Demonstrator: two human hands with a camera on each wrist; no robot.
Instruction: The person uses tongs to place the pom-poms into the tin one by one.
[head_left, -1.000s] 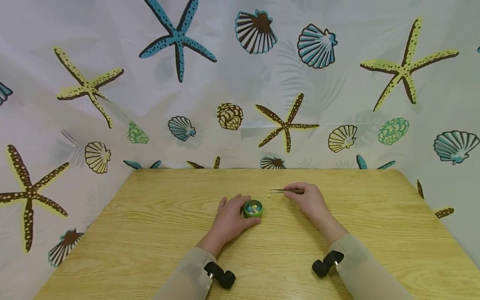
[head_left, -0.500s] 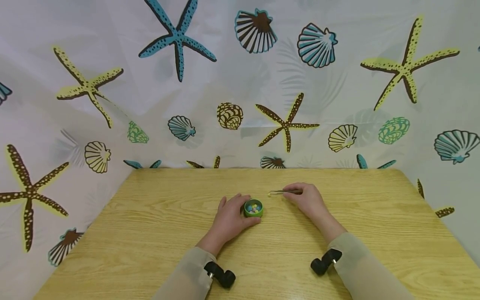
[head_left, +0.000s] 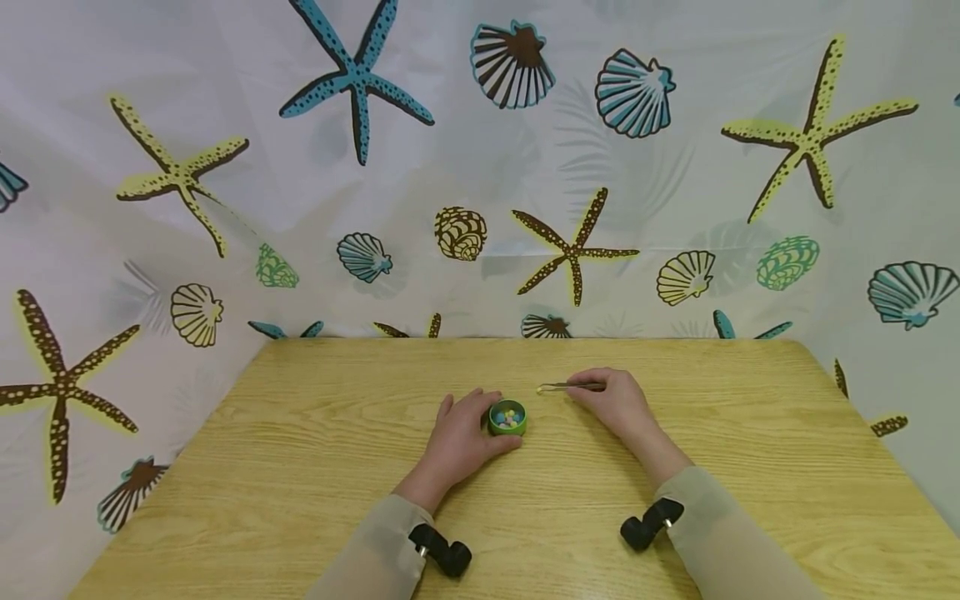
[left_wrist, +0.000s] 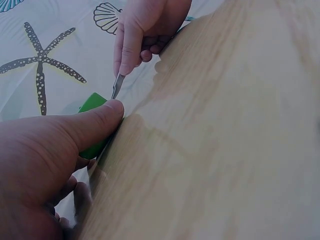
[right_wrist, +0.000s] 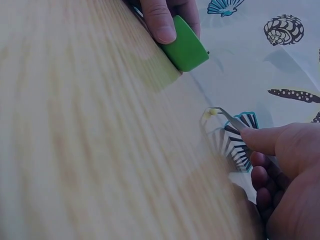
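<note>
My left hand (head_left: pixel 459 442) holds a small round green container (head_left: pixel 507 429) on the table, thumb on the near side and fingers on the far side. Several small balls (head_left: pixel 508 417) in blue, yellow and pink lie inside it. To the right, my right hand (head_left: pixel 617 400) pinches metal tweezers (head_left: pixel 558 386) that point left. In the right wrist view the bent tips of the tweezers (right_wrist: pixel 224 113) are at a small yellow ball (right_wrist: pixel 213 112) close to the tabletop. Whether the tips grip the ball, I cannot tell. The green container (right_wrist: pixel 186 47) stands apart from it.
A wood-grain table (head_left: pixel 300 467) spreads around both hands. Behind and beside it hangs a pale cloth (head_left: pixel 420 167) printed with starfish and shells. Each sleeve carries a black wrist mount (head_left: pixel 651 525).
The tweezer tips have come down onto the yellow ball, with a slight shift of my right hand. My left hand and the green container have stayed in place.
</note>
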